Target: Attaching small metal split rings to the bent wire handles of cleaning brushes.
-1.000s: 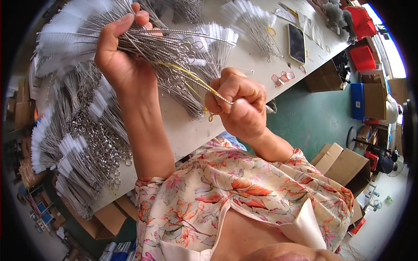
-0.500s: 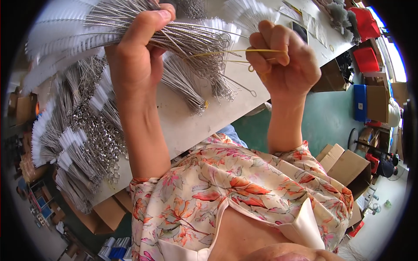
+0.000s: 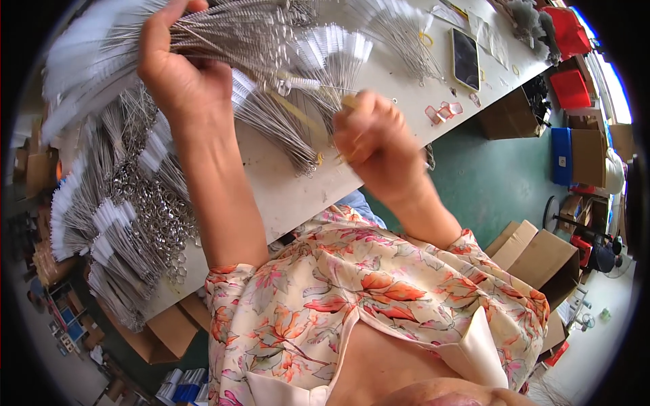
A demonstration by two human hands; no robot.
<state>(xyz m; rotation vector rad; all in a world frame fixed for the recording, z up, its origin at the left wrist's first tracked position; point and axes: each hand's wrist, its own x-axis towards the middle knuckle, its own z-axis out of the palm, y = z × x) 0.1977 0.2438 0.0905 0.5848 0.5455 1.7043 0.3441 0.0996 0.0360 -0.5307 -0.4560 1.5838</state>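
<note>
A thick bundle of twisted-wire brushes (image 3: pixel 233 37) with white bristles lies in my left hand (image 3: pixel 183 78), whose fingers and thumb wrap round the wire stems. The bristle ends fan out to the left, the looped wire ends to the right. My right hand (image 3: pixel 379 135) is smeared by motion, its fingers curled in. A yellow rubber band (image 3: pixel 298 111), also blurred, stretches from it toward the bundle. One brush (image 3: pixel 301 83) sticks out from the bundle with its wire reaching toward my right fingers; whether they touch it, I cannot tell. Below lies a tied brush bundle (image 3: pixel 274 125) on the table.
More brushes (image 3: pixel 122 230) and a heap of wire loops (image 3: pixel 152 203) cover the table's left side. A phone (image 3: pixel 465 59), small clear-red plastic pieces (image 3: pixel 443 112) and loose brushes (image 3: pixel 409 47) lie at the right. Cardboard boxes (image 3: pixel 538 257) stand on the green floor.
My right hand has swung left and down, nearer my body, with the rubber band. My left hand and its bundle have shifted a little to the left. The phone has come fully into sight.
</note>
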